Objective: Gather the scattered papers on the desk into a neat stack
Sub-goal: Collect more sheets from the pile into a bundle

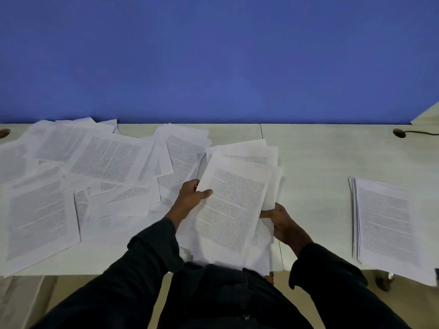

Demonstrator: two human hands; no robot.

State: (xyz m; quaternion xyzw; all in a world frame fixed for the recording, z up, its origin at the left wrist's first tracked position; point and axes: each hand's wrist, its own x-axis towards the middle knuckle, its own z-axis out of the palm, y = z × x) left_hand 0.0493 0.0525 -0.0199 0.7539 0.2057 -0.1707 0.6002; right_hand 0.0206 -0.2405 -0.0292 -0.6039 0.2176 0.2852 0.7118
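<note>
Blue partition wall (213, 58): fills the upper half of the view, standing along the desk's far edge.

Desk (313, 162): pale top with a seam running front to back right of centre; bare surface lies between the held sheets and the right-hand pile. Near edge runs just in front of the person's body.

Scattered papers (78, 176): printed sheets, overlapping at many angles, covering the left half of the desk from the far edge to the near edge, some overhanging the near left corner.

Held bundle of sheets (232, 205): loose, fanned, tilted, at centre; its lower end overhangs the near edge.

Stacked pile (387, 224): roughly squared, on the right, well apart from the bundle; its near corner overhangs the desk edge.

Dark sleeves (147, 255): both arms reach in from below.

Left hand (192, 195): grip closed on the bundle's left edge, thumb on top of the page.

Right hand (282, 222): grip closed on the bundle's lower right edge, thumb over the paper.

Cable hole (399, 133): far right, with a dark cable leading out of it.
</note>
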